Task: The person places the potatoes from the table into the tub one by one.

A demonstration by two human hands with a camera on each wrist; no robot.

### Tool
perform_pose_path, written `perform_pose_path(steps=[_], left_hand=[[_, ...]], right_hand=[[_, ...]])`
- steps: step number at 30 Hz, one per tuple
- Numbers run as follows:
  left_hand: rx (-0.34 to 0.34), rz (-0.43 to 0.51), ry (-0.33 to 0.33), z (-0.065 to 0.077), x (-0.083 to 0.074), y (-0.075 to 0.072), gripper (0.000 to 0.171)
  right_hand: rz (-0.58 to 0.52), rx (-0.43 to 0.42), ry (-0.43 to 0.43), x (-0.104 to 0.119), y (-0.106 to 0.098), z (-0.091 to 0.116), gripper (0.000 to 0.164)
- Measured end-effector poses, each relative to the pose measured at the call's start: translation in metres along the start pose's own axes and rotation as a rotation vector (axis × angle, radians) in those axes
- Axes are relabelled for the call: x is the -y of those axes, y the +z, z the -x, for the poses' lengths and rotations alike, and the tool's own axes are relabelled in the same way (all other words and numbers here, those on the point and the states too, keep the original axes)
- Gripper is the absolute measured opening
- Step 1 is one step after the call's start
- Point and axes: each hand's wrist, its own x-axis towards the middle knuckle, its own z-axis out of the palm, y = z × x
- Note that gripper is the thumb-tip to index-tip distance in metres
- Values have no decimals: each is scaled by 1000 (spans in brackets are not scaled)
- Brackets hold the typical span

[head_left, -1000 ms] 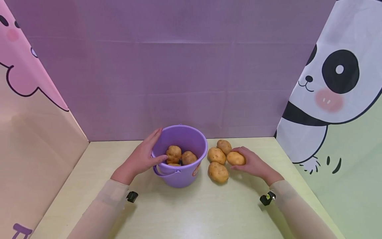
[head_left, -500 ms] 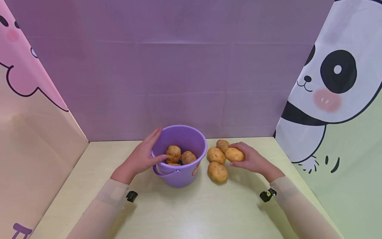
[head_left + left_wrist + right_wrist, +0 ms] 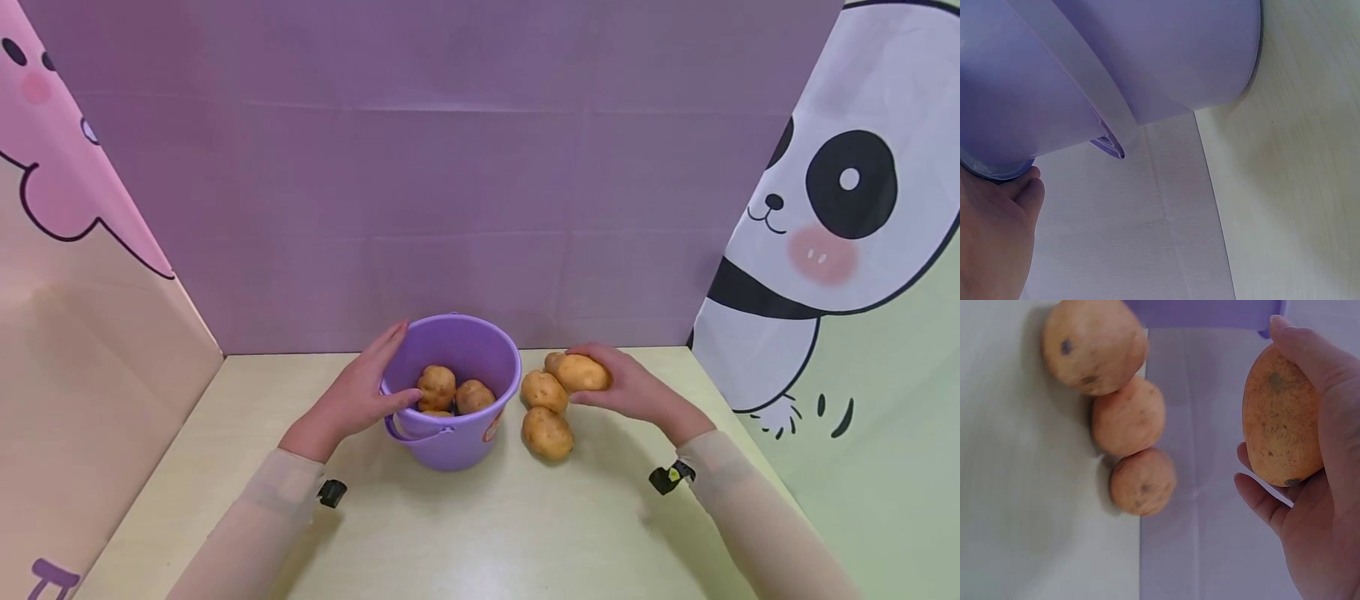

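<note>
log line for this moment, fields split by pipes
left grip: on bucket rim | right grip: holds potato | loose potatoes: three, on table beside bucket | bucket: upright, more potatoes inside

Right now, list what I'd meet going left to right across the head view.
Pink wall cartoon, left hand, purple bucket, nearest loose potato, gripped potato, right hand, panda picture.

I'm counting seven visible potatoes [image 3: 548,433]: three showing inside one bucket [image 3: 453,450], three lying to its right, one sitting in one right hand [image 3: 633,387]; I'm also seeing one left hand [image 3: 356,400], two wrist cameras [image 3: 332,493].
</note>
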Motion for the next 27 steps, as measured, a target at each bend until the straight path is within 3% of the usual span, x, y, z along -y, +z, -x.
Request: perform_pose_path(steps=[20, 27], left_hand=[[0, 3, -7, 1, -5, 0, 109], [-5, 7, -7, 1, -6, 0, 107]], right_hand=[[-62, 39, -37, 44, -6, -32, 62], [-30, 32, -114, 55, -2, -46, 62]])
